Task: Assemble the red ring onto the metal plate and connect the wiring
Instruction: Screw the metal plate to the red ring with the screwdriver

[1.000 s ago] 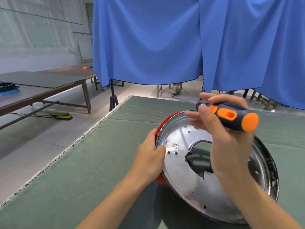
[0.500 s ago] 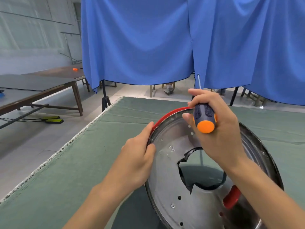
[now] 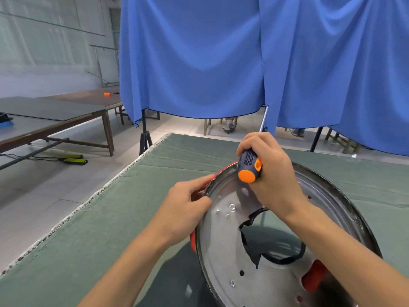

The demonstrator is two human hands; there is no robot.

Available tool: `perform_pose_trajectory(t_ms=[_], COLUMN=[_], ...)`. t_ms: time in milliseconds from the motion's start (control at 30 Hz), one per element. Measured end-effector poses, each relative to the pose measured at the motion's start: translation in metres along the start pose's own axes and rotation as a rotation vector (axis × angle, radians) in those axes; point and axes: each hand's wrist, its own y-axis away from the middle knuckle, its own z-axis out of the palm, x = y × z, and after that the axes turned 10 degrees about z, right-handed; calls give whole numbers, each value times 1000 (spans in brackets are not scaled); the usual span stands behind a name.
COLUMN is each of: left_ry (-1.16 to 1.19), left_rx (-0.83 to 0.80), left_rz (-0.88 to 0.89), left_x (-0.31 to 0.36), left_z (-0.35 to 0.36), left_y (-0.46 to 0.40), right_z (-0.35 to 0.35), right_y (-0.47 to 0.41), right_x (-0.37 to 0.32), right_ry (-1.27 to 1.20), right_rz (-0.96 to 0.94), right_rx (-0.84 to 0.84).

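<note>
the metal plate (image 3: 221, 247) stands tilted on the green table (image 3: 93, 229), the left hand (image 3: 186, 209) pinches its near-left rim over the red ring (image 3: 193, 239), while the right hand (image 3: 272, 173) grips a screwdriver (image 3: 251, 166) with its shaft pointing away, not at the screws.

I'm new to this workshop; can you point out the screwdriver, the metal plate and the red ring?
screwdriver (image 3: 249, 165): head view, on its handle.
metal plate (image 3: 221, 247): head view, on its bare left face.
red ring (image 3: 192, 239): head view, on its left edge.
</note>
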Motion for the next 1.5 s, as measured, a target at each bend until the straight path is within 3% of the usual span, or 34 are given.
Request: perform_pose_trajectory(t_ms=[100,333,633,867,1067,1400,1500], left_ry=[99,63,99,274,481,392,241], left_rx=[-32,1,105,195,80,235,147], left_rz=[-47,-122,-136,-209,-278,-336,-364], left_x=[-1,-6,-2,-7,-2,1,6], left_z=[0,4,11,14,16,18,17], left_y=[-1,0,1,-2,1,-5,-16], right_z=[-1,2,4,0,-2,-19,-21], right_y=[-1,-5,3,8,9,10,14], right_x=[-2,-12,1,10,15,5,-1], right_ry=[18,80,65,79,54,70,83], right_rz=[-75,-235,-96,-44,10,-63,-118], right_rx=[-49,-200,-116,-55,-46,-60,-13])
